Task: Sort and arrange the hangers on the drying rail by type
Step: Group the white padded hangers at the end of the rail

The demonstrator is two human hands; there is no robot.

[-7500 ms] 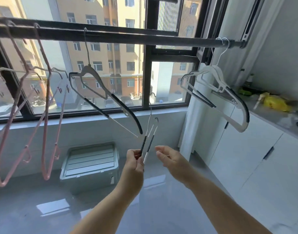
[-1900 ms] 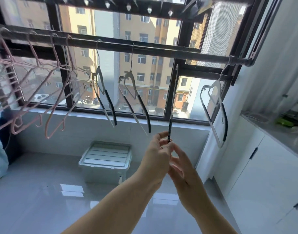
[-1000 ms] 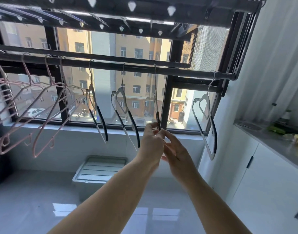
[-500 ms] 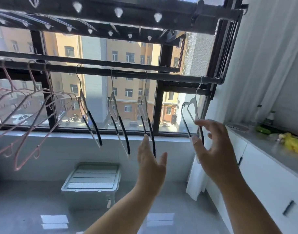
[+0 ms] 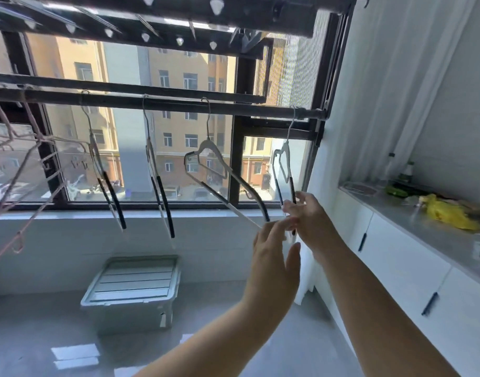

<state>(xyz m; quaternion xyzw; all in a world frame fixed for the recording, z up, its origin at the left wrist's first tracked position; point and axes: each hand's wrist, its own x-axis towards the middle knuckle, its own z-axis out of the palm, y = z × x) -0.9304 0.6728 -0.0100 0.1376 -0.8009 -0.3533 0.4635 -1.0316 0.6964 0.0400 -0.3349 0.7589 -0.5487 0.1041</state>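
A dark drying rail (image 5: 179,103) runs across the window. Several white hangers with black grips hang from it: one at the left (image 5: 108,186), one beside it (image 5: 160,186), a third turned broadside (image 5: 219,180), and the rightmost hanger (image 5: 285,170) near the rail's end. Pink wire hangers (image 5: 21,159) crowd the far left. My right hand (image 5: 309,216) pinches the lower end of the rightmost hanger. My left hand (image 5: 274,251) is just below and left of it, fingers spread, empty, beside the third hanger's lower tip.
A second rail and a ceiling rack (image 5: 179,20) sit above. A grey lidded bin (image 5: 132,289) stands on the floor under the window. White cabinets with a grey counter (image 5: 423,235) run along the right, holding a yellow bag (image 5: 448,213) and bottles. A white curtain hangs in the corner.
My left hand let go of the third hanger, which now hangs broadside. My right hand reached right and closed on the rightmost hanger's lower end; my left hand followed toward it.
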